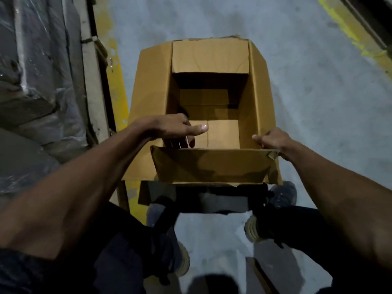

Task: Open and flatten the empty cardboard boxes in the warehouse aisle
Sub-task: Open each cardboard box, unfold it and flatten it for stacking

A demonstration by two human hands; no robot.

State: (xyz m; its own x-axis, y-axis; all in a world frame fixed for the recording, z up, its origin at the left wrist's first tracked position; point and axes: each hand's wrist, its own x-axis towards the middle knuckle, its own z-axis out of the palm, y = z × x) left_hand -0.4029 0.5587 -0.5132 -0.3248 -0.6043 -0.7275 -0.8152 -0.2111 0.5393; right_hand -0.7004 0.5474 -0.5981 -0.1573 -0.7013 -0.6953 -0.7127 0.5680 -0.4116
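A brown cardboard box [212,166] stands open on the concrete floor in front of my feet, its top flaps spread outward and its inside empty. My left hand [176,129] reaches over the near left corner, thumb out over the opening and fingers curled down inside the near wall. My right hand [271,140] grips the near right corner of the box rim where the near flap is torn. The near flap hangs toward me and hides the front wall.
Plastic-wrapped goods [36,81] on a wooden pallet [93,85] stand close on the left, beside a yellow floor line [118,81]. Another yellow line [347,32] runs at the far right. Grey concrete floor [318,102] lies right of the box. My shoes [284,194] sit under the near flap.
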